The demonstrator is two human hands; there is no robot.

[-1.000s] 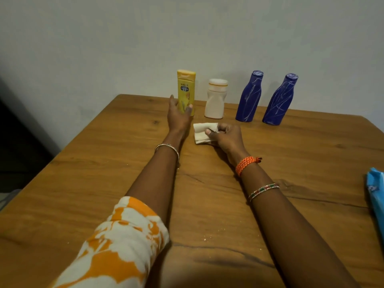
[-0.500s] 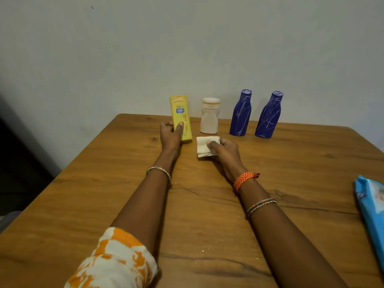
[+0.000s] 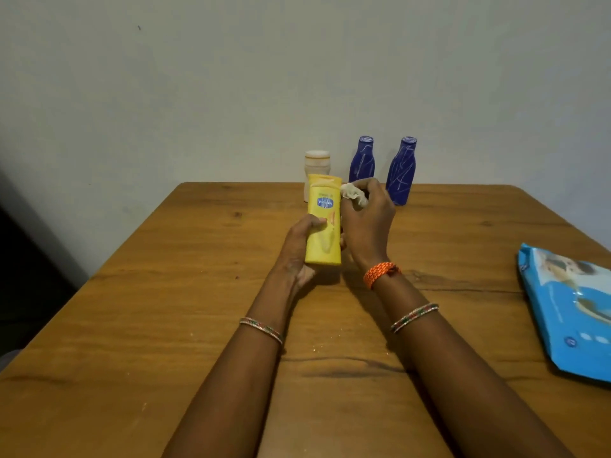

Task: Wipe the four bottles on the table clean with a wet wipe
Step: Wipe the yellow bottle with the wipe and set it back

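While the left hand (image 3: 299, 246) grips the yellow lotion bottle (image 3: 324, 223) above the table (image 3: 165, 309), the right hand (image 3: 367, 223) pinches the crumpled wet wipe (image 3: 353, 195) against its cap end. Wiping looks barely begun; the white bottle (image 3: 315, 163) and two blue bottles (image 3: 362, 158) (image 3: 401, 170) stand apparently untouched by the wall.

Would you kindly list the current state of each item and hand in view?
yellow bottle: lifted off the table, gripped by the left hand, cap shut
wet wipe: crumpled, pinched in the right hand beside the bottle's top
white bottle: upright, capped
two blue bottles: upright, capped
wipes pack: lying flat on the table
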